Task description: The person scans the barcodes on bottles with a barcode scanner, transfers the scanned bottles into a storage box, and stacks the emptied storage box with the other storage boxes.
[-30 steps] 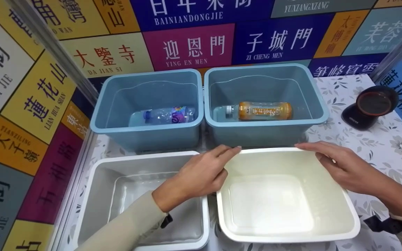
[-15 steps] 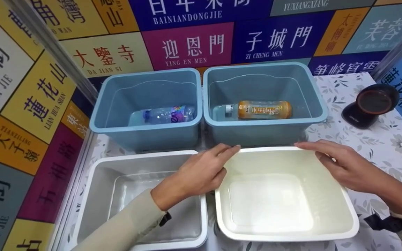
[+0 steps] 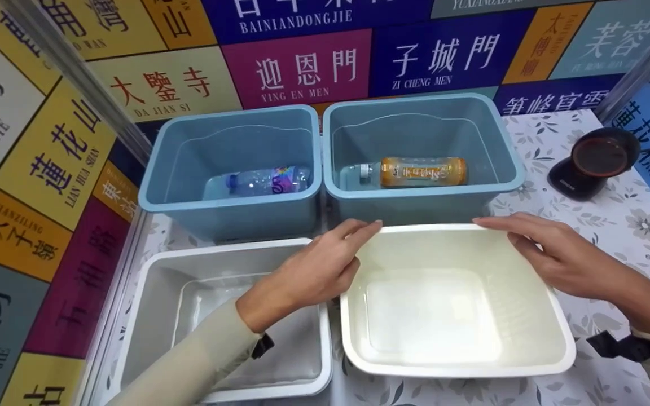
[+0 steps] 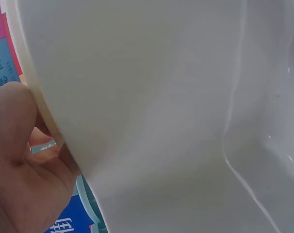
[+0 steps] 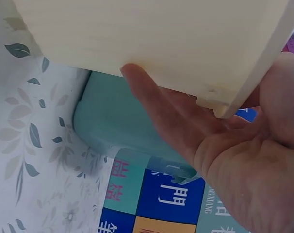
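Note:
A cream plastic bin [image 3: 432,316] stands at the front right in the head view, its inside bare. My left hand [image 3: 316,262] grips its back left corner with fingers curled over the rim; part of that grip shows in the left wrist view. At the back right corner, my right hand [image 3: 556,254] holds the same bin. The right wrist view shows those fingers [image 5: 154,104] against the outer wall below the rim. To the left is a grey-white bin [image 3: 153,304], partly hidden by my left forearm.
Two blue bins stand behind: the left one [image 3: 235,220] holds a clear bottle [image 3: 268,180] with a purple label, the right one [image 3: 415,208] an orange-labelled bottle [image 3: 424,171]. A black device [image 3: 593,163] sits at the right on the floral tablecloth [image 3: 644,225].
The cream bin has shifted slightly toward the blue bins, with both hands holding it throughout. The head view has also tilted a little, so everything sits higher in it.

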